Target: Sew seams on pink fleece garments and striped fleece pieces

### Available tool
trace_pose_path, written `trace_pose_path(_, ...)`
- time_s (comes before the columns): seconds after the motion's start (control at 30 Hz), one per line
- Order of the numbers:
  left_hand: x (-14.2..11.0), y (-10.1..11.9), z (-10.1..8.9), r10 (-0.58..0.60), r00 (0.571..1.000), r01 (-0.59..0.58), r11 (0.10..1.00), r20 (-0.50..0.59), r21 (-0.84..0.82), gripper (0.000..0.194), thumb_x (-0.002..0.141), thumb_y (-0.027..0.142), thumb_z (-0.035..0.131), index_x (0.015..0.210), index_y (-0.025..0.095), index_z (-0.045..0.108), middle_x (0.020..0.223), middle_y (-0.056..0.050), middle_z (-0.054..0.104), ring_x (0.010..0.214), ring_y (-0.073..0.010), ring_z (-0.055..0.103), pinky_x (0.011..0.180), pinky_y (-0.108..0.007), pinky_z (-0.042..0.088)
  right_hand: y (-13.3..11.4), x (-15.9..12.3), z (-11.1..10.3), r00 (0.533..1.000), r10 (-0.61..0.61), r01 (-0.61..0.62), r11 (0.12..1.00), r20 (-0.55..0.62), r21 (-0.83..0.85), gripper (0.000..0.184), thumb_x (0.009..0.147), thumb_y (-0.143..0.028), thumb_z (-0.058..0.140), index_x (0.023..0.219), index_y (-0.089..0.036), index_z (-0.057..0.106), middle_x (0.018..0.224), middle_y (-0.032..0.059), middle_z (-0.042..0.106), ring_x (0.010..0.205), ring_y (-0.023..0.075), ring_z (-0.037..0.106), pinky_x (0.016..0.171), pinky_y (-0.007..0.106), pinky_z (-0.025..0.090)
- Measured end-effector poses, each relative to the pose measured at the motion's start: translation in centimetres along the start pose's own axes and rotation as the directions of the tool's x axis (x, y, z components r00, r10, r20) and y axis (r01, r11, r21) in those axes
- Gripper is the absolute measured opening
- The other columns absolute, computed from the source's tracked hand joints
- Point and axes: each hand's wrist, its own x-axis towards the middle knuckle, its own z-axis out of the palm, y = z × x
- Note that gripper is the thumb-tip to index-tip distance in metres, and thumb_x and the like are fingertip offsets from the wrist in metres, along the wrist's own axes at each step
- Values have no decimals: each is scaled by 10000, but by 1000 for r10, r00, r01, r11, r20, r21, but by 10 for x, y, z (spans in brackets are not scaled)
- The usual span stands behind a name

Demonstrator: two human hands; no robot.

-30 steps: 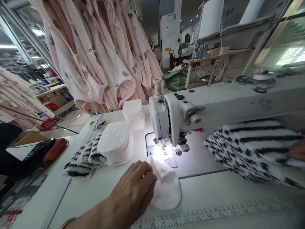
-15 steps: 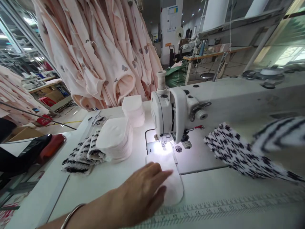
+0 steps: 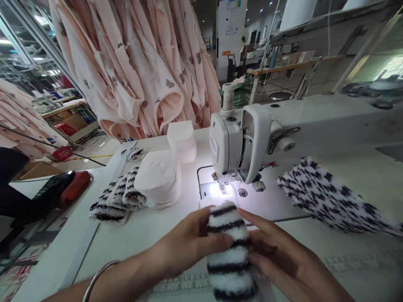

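Both hands hold a fluffy black-and-white striped fabric piece (image 3: 229, 256) in front of the sewing machine (image 3: 227, 144). My left hand (image 3: 192, 239) grips its left side, thumb across the stripes. On its right edge, my right hand (image 3: 277, 251) closes with fingers and thumb. Beneath the striped piece lies a white fabric piece (image 3: 204, 203), mostly covered, just before the lit needle area. A stack of white fabric pieces (image 3: 155, 176) stands left of the machine, with a smaller white stack (image 3: 181, 140) behind it.
Folded striped fluffy pieces (image 3: 118, 197) lie beside the stacks. A black-spotted fluffy fabric (image 3: 330, 199) spreads right of the needle. A ruler strip (image 3: 179, 287) runs along the table's front. Pink garments (image 3: 135, 75) hang behind the table; a red-brown item (image 3: 75, 188) rests at left.
The striped piece came from the right into both hands, over the white piece. My left hand left the flattened white piece and took hold of the striped one. The view shifted slightly.
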Motion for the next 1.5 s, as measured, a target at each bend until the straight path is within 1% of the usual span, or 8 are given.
trace_pose_path(0.07, 11, 7, -11, 106, 993, -84, 951, -60, 297, 278, 808, 296, 619, 1038, 159, 541, 891, -36, 599, 829, -154, 583, 751, -283, 472, 7, 10, 8, 998, 60, -60, 997, -4, 41, 392, 900, -301, 459, 1289, -352, 453, 962, -9, 646, 831, 120, 648, 720, 203, 540)
trace_pose_path(0.17, 27, 6, -25, 249, 956, -80, 729, -155, 680, 289, 803, 278, 594, 1070, 186, 532, 889, -26, 591, 766, -153, 557, 675, -283, 471, 18, 19, 20, 996, -7, -9, 984, -86, -178, 333, 879, -312, 481, 1208, -309, 533, 905, -1, 642, 738, 120, 633, 639, 195, 527)
trace_pose_path(0.27, 28, -5, -30, 288, 942, -10, 534, -171, 846, 228, 785, 200, 574, 1013, 188, 574, 921, -31, 614, 772, -163, 556, 689, -301, 468, 21, 20, 25, 993, -56, 21, 947, -99, -320, 251, 880, -304, 460, 1095, -257, 580, 823, 12, 639, 644, 133, 610, 532, 207, 494)
trace_pose_path(0.6, 10, 7, -26, 224, 935, 79, 624, -275, 777, 248, 825, 252, 542, 1064, 185, 533, 896, -36, 636, 740, -155, 603, 633, -266, 476, 9, 30, 5, 985, 165, -154, 974, 57, -165, 296, 854, -300, 494, 1132, -263, 591, 864, 6, 657, 661, 130, 627, 552, 218, 510)
trace_pose_path(0.93, 10, -3, -27, 208, 959, 77, 458, -191, 885, 310, 795, 203, 571, 1100, 201, 513, 966, -37, 633, 792, -163, 595, 685, -281, 460, 13, 21, 12, 991, -20, 75, 898, 130, -434, 298, 868, -184, 434, 1131, -205, 572, 1021, 51, 632, 866, 170, 626, 713, 300, 547)
trace_pose_path(1.07, 8, 3, -26, 181, 969, 96, 362, -171, 927, 223, 843, 303, 536, 1039, 197, 532, 875, -30, 648, 802, -182, 596, 647, -276, 439, 16, 8, 22, 986, -118, 159, 878, 118, -452, 318, 918, -198, 357, 1182, -164, 531, 967, 69, 616, 808, 173, 632, 651, 306, 562)
trace_pose_path(1.23, 16, 5, -28, 275, 947, 110, 215, -168, 970, 143, 875, 297, 463, 852, 181, 542, 742, 0, 619, 625, -131, 541, 559, -244, 381, 18, 5, 28, 974, -210, 224, 821, 86, -525, 353, 927, -154, 324, 1244, -168, 479, 937, 56, 605, 755, 148, 631, 612, 261, 556)
trace_pose_path(1.5, 20, 9, -31, 202, 957, 157, 238, -207, 958, 96, 834, 257, 478, 792, 187, 529, 673, 24, 592, 575, -111, 514, 536, -222, 372, 23, 9, 33, 940, -333, 293, 684, 71, -668, 407, 877, -78, 287, 1235, -106, 478, 897, 68, 616, 756, 157, 630, 533, 228, 523)
